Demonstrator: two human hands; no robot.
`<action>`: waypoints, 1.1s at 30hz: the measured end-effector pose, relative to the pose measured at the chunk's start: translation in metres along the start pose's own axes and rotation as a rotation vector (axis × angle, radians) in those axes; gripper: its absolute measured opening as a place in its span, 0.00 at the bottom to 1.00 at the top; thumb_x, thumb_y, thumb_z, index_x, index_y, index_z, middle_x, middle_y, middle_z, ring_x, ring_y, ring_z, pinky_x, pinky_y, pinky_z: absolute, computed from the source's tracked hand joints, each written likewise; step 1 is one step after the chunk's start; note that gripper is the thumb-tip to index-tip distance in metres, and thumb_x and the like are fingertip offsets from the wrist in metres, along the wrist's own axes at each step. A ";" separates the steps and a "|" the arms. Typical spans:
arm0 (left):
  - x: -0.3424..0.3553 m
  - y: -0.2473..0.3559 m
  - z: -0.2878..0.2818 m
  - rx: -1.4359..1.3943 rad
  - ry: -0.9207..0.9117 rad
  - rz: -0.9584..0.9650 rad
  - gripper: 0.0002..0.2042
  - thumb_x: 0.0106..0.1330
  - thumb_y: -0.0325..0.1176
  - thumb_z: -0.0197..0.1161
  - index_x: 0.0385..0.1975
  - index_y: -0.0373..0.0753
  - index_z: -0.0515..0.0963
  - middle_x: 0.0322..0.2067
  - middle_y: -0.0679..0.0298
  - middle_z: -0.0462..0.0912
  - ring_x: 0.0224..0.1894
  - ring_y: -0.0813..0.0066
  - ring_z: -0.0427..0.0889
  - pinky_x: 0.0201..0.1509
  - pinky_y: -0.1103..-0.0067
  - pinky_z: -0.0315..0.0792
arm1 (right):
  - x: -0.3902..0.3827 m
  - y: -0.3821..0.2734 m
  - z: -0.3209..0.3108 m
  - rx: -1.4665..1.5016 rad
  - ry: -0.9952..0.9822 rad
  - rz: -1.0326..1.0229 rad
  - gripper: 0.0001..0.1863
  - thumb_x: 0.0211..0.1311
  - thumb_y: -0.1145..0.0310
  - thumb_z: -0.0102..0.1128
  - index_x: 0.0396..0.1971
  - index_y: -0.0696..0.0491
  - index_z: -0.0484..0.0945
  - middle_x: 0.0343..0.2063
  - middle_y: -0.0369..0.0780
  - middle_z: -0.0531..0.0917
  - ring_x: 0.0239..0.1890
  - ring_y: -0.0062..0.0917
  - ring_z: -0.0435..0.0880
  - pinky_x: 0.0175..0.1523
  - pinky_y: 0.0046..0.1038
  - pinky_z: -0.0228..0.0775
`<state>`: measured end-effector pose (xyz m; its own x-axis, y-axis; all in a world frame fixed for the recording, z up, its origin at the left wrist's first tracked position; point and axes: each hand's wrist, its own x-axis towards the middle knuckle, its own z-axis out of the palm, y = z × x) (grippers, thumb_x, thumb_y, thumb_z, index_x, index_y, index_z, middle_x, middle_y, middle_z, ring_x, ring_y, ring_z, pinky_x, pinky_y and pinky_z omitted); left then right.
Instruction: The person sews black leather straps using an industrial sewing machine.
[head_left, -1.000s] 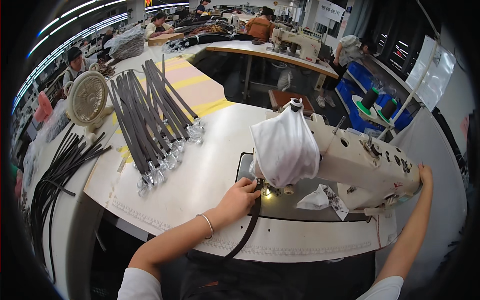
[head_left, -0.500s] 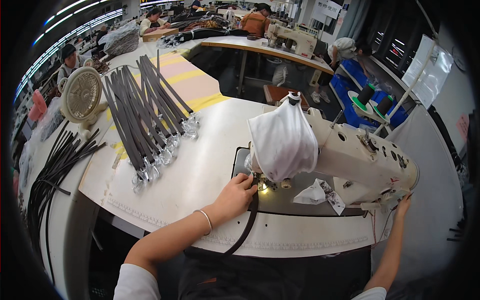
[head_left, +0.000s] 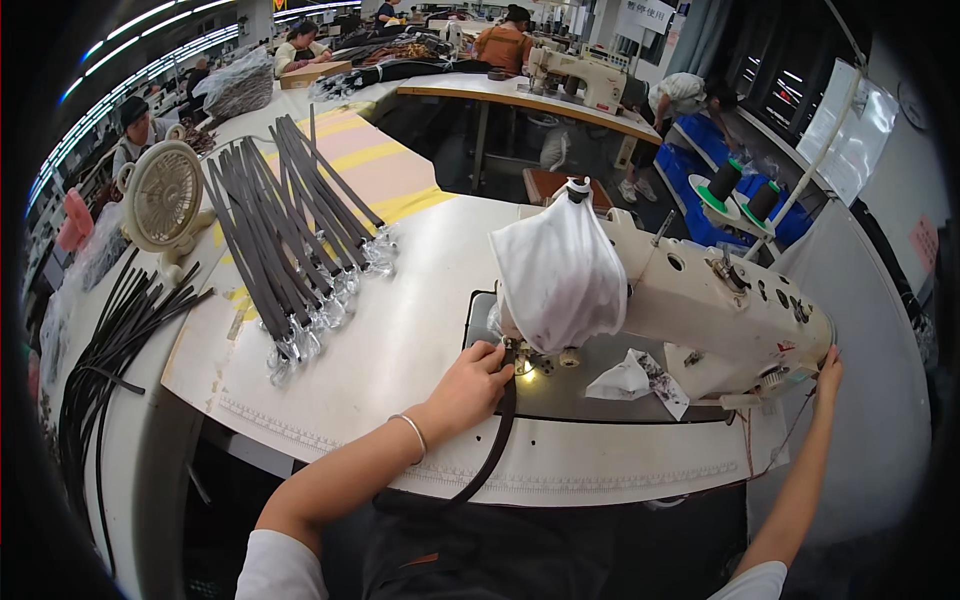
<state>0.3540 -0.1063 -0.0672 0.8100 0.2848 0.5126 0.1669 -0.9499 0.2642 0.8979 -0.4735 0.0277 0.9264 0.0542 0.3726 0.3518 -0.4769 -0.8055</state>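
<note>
A dark flat strap [head_left: 502, 435] is being held by left fingers [head_left: 488, 354] at a cream metal sewing machine [head_left: 700, 290].
Strap seemingly unfinished; grip of right fingers [head_left: 832, 364] indiscernible.

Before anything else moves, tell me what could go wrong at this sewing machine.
The left hand has its fingertips close to the lit stitching area of the sewing machine, so they might get pricked. The dark strap runs over the front edge of the table and could snag or pull crooked. The white cloth draped on the machine might slip down and block the view.
</note>
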 end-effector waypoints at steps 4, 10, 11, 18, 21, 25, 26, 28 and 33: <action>0.005 0.006 0.001 -0.052 0.023 0.038 0.17 0.44 0.22 0.61 0.39 0.33 0.76 0.46 0.53 0.73 0.47 0.60 0.70 0.53 0.74 0.68 | 0.016 0.037 -0.031 -0.096 0.308 -0.264 0.30 0.65 0.46 0.39 0.45 0.61 0.70 0.35 0.42 0.79 0.35 0.30 0.77 0.39 0.26 0.69; 0.000 0.002 0.001 0.031 -0.035 0.004 0.19 0.45 0.23 0.61 0.41 0.32 0.75 0.47 0.51 0.72 0.48 0.58 0.69 0.54 0.74 0.68 | -0.019 0.027 0.026 0.210 0.171 0.056 0.32 0.65 0.45 0.38 0.49 0.62 0.69 0.44 0.45 0.77 0.43 0.34 0.76 0.49 0.30 0.66; 0.001 0.003 0.002 0.022 -0.038 0.010 0.18 0.45 0.23 0.61 0.41 0.32 0.75 0.47 0.51 0.72 0.48 0.58 0.69 0.54 0.74 0.68 | -0.010 0.028 0.016 0.202 0.185 0.050 0.32 0.65 0.45 0.38 0.49 0.62 0.69 0.44 0.45 0.77 0.43 0.34 0.76 0.49 0.30 0.66; 0.000 0.000 0.002 0.026 -0.042 -0.007 0.18 0.46 0.22 0.60 0.41 0.32 0.75 0.48 0.51 0.72 0.48 0.58 0.70 0.54 0.74 0.67 | 0.023 0.004 0.008 -0.031 0.133 -0.163 0.34 0.64 0.43 0.39 0.49 0.63 0.68 0.38 0.44 0.78 0.36 0.31 0.77 0.42 0.29 0.67; 0.005 0.003 0.003 -0.027 -0.001 0.020 0.18 0.46 0.22 0.60 0.40 0.32 0.75 0.47 0.51 0.73 0.48 0.58 0.70 0.54 0.74 0.68 | 0.037 0.024 -0.028 -0.061 0.133 -0.105 0.35 0.64 0.42 0.38 0.49 0.63 0.68 0.39 0.45 0.78 0.35 0.31 0.76 0.42 0.30 0.67; 0.003 -0.001 0.003 0.017 -0.035 -0.016 0.17 0.46 0.22 0.60 0.40 0.32 0.76 0.47 0.52 0.73 0.48 0.58 0.70 0.54 0.74 0.68 | -0.006 0.055 0.014 -0.146 0.095 0.148 0.34 0.65 0.44 0.37 0.50 0.64 0.69 0.42 0.46 0.78 0.43 0.31 0.77 0.48 0.29 0.65; 0.005 0.000 0.002 0.004 -0.026 -0.007 0.17 0.46 0.22 0.61 0.40 0.32 0.76 0.47 0.52 0.73 0.48 0.58 0.70 0.54 0.74 0.68 | -0.008 0.060 0.003 -0.153 0.114 0.141 0.34 0.65 0.44 0.37 0.50 0.64 0.69 0.42 0.46 0.78 0.43 0.31 0.77 0.48 0.29 0.65; 0.007 0.002 0.002 -0.021 -0.006 0.012 0.17 0.46 0.22 0.61 0.40 0.33 0.76 0.47 0.52 0.73 0.49 0.58 0.70 0.54 0.74 0.68 | -0.009 0.066 -0.010 0.147 0.255 -0.040 0.35 0.64 0.41 0.37 0.50 0.62 0.68 0.43 0.45 0.78 0.39 0.30 0.76 0.44 0.25 0.66; 0.002 -0.001 0.000 -0.010 -0.019 -0.031 0.17 0.46 0.23 0.61 0.40 0.34 0.77 0.47 0.52 0.73 0.49 0.59 0.70 0.54 0.74 0.68 | -0.033 0.039 0.029 0.507 0.178 -0.003 0.33 0.66 0.45 0.37 0.53 0.62 0.66 0.48 0.45 0.75 0.49 0.30 0.73 0.52 0.29 0.64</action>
<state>0.3556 -0.1046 -0.0663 0.8151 0.3116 0.4884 0.1863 -0.9393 0.2882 0.8849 -0.4683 -0.0291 0.9040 -0.1155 0.4117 0.4154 0.0092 -0.9096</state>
